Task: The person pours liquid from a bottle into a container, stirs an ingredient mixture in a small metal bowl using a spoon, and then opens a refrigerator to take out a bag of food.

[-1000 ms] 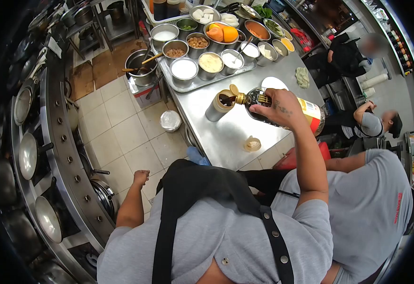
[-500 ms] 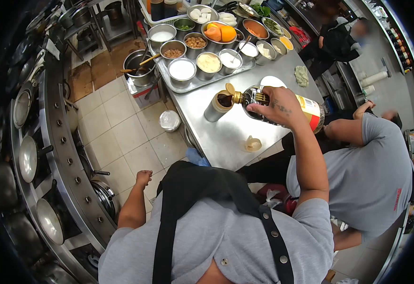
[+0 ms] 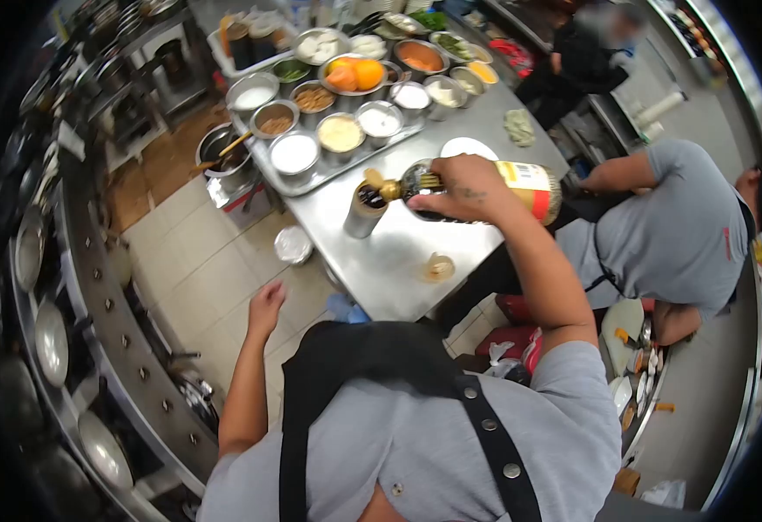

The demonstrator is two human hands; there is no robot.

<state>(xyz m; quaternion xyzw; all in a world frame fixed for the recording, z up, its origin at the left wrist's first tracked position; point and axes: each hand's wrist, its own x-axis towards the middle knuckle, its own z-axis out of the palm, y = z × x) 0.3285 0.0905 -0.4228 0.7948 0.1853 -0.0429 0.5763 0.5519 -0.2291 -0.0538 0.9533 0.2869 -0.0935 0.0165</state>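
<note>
My right hand (image 3: 463,187) is wrapped round a large bottle (image 3: 529,187) with a yellow and red label, tipped on its side. Its gold neck meets the mouth of a squeeze bottle (image 3: 364,213) that stands on the steel table (image 3: 389,278); dark liquid shows at that mouth. A small pale cap (image 3: 438,268) lies nearer the table's front corner. Over the floor at the left hangs my left hand (image 3: 268,303), its fingers curled and blurred, touching nothing visible; whether it holds anything is too small to tell.
A tray (image 3: 311,184) of metal containers with powders and foods sits at the table's back. A cloth (image 3: 518,128) lies to the right. Woks (image 3: 104,448) and stoves line the left. A co-worker in grey (image 3: 681,230) bends at the right; another person (image 3: 577,56) stands behind.
The view has turned and shifted, so the table appears further left. The co-worker in grey has moved back from my right side. My right hand still tips the bottle at the squeeze bottle.
</note>
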